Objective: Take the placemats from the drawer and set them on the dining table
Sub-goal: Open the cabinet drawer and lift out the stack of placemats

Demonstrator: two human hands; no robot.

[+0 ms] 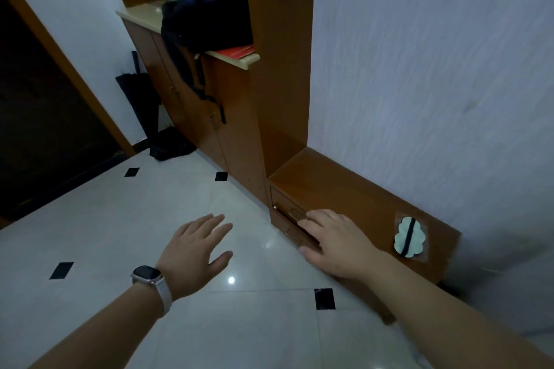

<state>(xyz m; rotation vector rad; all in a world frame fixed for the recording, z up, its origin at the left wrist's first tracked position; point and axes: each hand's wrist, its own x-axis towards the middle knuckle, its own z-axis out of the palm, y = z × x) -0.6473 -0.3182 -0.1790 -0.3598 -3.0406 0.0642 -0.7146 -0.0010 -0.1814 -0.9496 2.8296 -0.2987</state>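
Note:
A low brown wooden cabinet (pixel 344 189) stands against the white wall, with two shut drawers (pixel 283 198) stacked in its front. My right hand (pixel 332 243) lies against the drawer fronts with the fingers stretched out. Its fingertips touch the small handle (pixel 295 214) at the seam between the two drawers, and the thumb rests lower on the front. My left hand (pixel 195 249), a watch on its wrist, hovers open over the floor left of the cabinet and holds nothing. No placemats or dining table are in view.
A cloud-shaped pale tag (pixel 409 237) lies on the low cabinet's top. A tall brown cupboard (pixel 233 129) stands to the left, with a dark bag (pixel 207 21) and a red item (pixel 236 52) on its shelf. A folded umbrella (pixel 141 99) leans beside a dark doorway (pixel 45 129). The floor is glossy white tile (pixel 120 219).

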